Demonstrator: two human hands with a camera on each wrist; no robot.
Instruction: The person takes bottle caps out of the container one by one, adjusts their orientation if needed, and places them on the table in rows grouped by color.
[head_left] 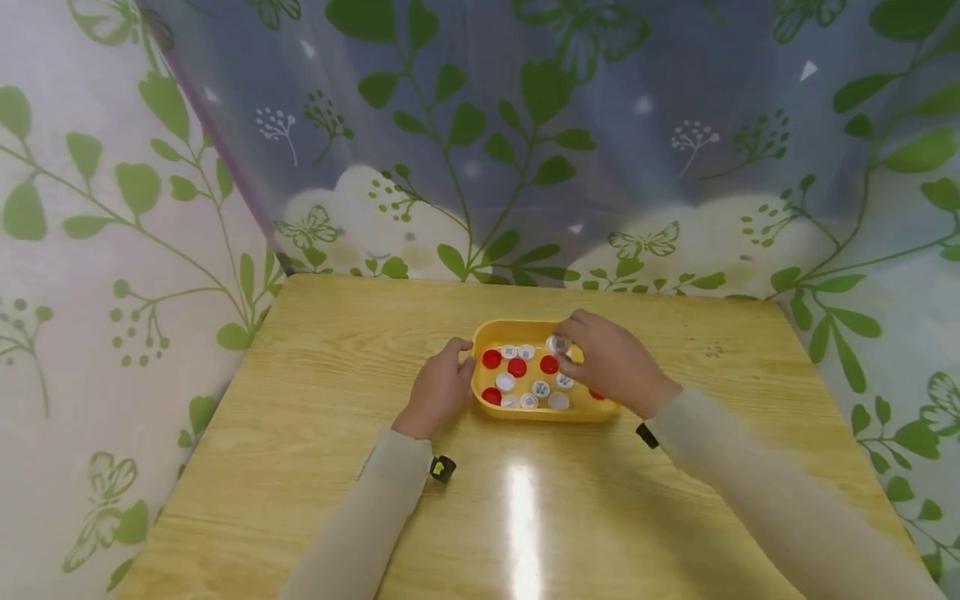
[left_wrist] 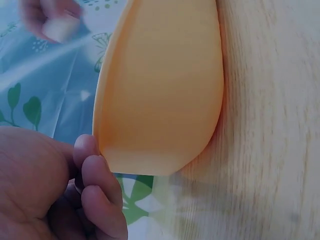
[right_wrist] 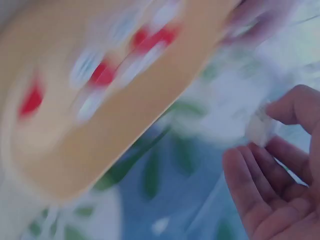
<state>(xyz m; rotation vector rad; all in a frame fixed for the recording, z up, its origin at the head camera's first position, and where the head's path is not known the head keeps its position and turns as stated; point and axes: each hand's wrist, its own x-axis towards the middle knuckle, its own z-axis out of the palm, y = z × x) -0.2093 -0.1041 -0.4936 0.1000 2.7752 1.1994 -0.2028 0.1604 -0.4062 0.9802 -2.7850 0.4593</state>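
A yellow oblong tray (head_left: pixel 551 415) rests on the wooden table, with several red bottle caps (head_left: pixel 517 367) and white bottle caps (head_left: pixel 506 382) lying loose inside. Some white ones carry a dark printed pattern. At the tray's left end, my left hand (head_left: pixel 437 387) pinches the rim between thumb and curled fingers, as the left wrist view also shows. Over the tray's right half, my right hand (head_left: pixel 611 358) holds up a white bottle cap (right_wrist: pixel 261 125) between thumb and fingertips. The right hand covers part of the tray's right end, and the right wrist view is blurred.
The wooden table (head_left: pixel 315 433) extends on all sides of the tray. A patterned cloth (head_left: pixel 465 200) with leaves and butterflies hangs behind the table's far edge and along both sides. Dark bands (head_left: pixel 442 468) sit at both wrists.
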